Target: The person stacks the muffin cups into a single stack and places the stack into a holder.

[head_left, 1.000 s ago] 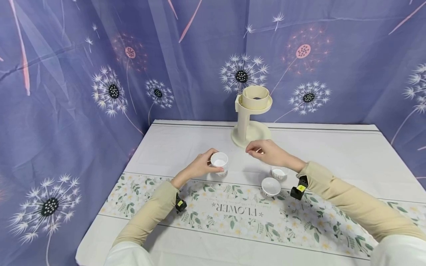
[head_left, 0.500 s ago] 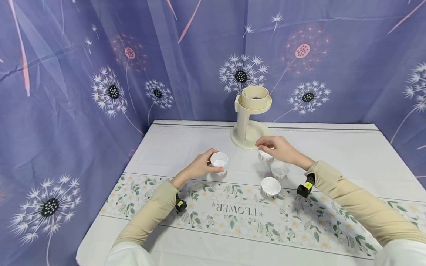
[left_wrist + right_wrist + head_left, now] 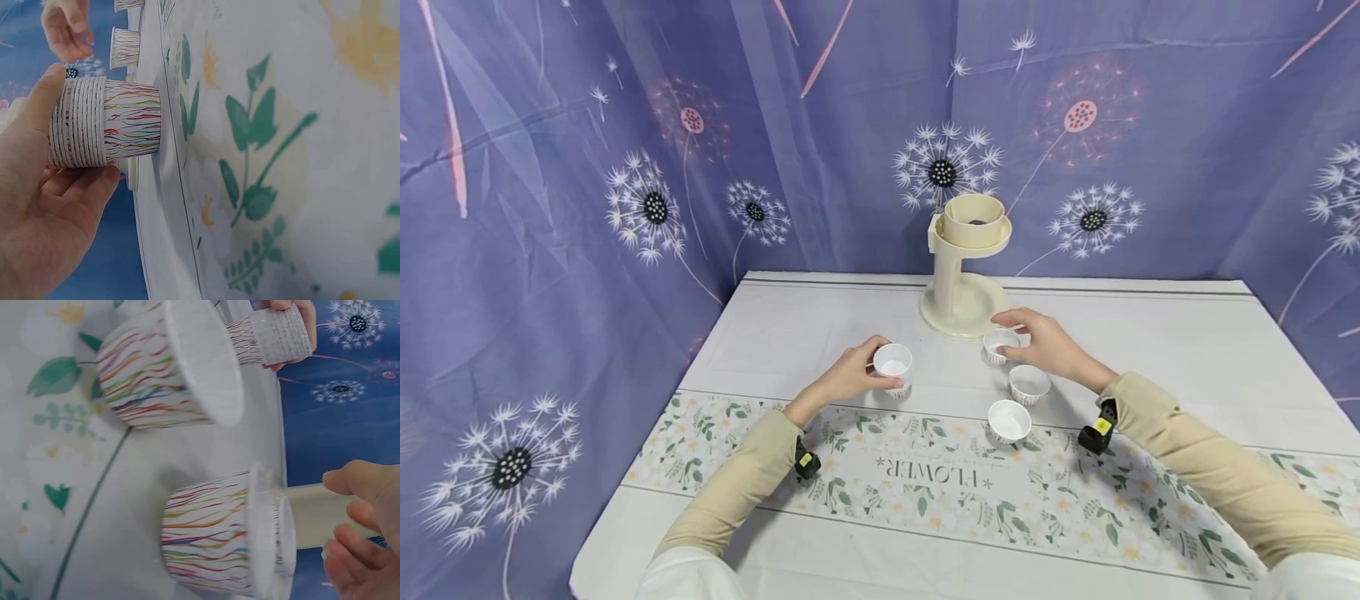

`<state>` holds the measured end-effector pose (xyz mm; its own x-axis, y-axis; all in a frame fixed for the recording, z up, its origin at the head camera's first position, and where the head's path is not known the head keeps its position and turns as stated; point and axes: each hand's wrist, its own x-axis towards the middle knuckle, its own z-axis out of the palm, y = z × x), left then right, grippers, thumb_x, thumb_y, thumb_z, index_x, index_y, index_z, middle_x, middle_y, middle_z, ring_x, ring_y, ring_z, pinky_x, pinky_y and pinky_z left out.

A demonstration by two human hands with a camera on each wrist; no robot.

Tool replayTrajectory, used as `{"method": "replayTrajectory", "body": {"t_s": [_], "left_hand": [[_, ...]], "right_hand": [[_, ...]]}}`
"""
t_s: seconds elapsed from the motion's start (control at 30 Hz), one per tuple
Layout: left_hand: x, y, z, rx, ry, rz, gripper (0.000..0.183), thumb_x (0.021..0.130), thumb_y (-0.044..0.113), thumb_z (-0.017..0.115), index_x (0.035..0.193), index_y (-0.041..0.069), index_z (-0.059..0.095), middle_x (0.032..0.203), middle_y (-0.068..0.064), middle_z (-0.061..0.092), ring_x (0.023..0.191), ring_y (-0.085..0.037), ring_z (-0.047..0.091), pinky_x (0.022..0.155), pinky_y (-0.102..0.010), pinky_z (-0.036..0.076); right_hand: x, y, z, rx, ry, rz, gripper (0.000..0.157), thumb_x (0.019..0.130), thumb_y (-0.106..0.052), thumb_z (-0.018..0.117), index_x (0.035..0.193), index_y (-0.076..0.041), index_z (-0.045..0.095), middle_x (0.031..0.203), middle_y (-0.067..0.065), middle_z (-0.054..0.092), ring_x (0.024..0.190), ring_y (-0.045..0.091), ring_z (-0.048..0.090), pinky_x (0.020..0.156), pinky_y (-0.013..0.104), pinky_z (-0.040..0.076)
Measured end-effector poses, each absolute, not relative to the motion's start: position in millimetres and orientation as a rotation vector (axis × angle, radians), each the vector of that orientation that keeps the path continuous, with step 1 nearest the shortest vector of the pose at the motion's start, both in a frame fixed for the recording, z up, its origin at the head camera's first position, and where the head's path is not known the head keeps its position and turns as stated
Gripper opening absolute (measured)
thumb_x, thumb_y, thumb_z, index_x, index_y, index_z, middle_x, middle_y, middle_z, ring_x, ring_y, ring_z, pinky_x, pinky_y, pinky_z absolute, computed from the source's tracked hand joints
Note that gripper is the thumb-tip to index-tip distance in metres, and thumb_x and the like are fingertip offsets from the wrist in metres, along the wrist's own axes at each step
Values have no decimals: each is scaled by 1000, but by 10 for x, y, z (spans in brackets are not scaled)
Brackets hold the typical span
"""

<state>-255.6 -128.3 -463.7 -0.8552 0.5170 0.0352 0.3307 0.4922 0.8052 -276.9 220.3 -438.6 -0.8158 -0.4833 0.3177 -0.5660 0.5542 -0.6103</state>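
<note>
My left hand [image 3: 846, 375] holds a stack of white paper baking cups [image 3: 103, 124] with coloured wavy lines, thumb on one side and fingers on the other. Three single baking cups stand mouth up to the right: a near cup [image 3: 1009, 422], a middle cup [image 3: 1028, 386] and a far cup [image 3: 992, 346]. Over the far one hovers my right hand [image 3: 1054, 348], thumb and fingers spread apart. In the right wrist view the right hand's fingers [image 3: 359, 550] look free of the cups, with nothing between them.
Behind the cups stands a cream-coloured stand [image 3: 947, 279] with a round base and a ring-shaped top. The table [image 3: 1150, 350] has a white cover with a flowered band. A purple dandelion-print curtain [image 3: 850, 167] closes off the back and left.
My right hand moved right and set a baking cup down behind the middle one, then its fingers spread and came off it. The left hand kept its place with the stack.
</note>
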Motion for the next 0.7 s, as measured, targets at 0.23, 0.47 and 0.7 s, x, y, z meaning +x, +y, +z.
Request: {"method": "replayTrajectory", "body": {"t_s": [0.23, 0.47, 0.7], "left_hand": [[-2557, -1292, -4641, 717, 2522, 1297, 58, 82, 23, 79, 130, 9, 48, 123, -13, 59, 122, -29, 58, 103, -29, 51], [-2544, -1288, -4623, 711, 2505, 1287, 60, 84, 19, 77, 133, 5, 46, 127, -17, 57, 123, -31, 56, 105, -32, 49], [-2562, -1280, -4625, 703, 2476, 1272, 63, 85, 15, 76, 136, -2, 42, 130, -25, 54, 127, -37, 52, 108, -38, 46]], "right_hand": [[-2786, 2229, -4497, 758, -2815, 960, 65, 74, -11, 81, 130, 7, 52, 126, 29, 56, 112, 45, 54, 94, 58, 48], [-2779, 2199, -4479, 604, -2967, 943, 74, 76, -19, 80, 134, 12, 46, 120, 34, 58, 108, 46, 57, 90, 57, 50], [-2778, 2168, -4512, 533, -3024, 928, 68, 78, -19, 77, 132, 12, 49, 113, 31, 62, 98, 39, 61, 83, 51, 53]]}}
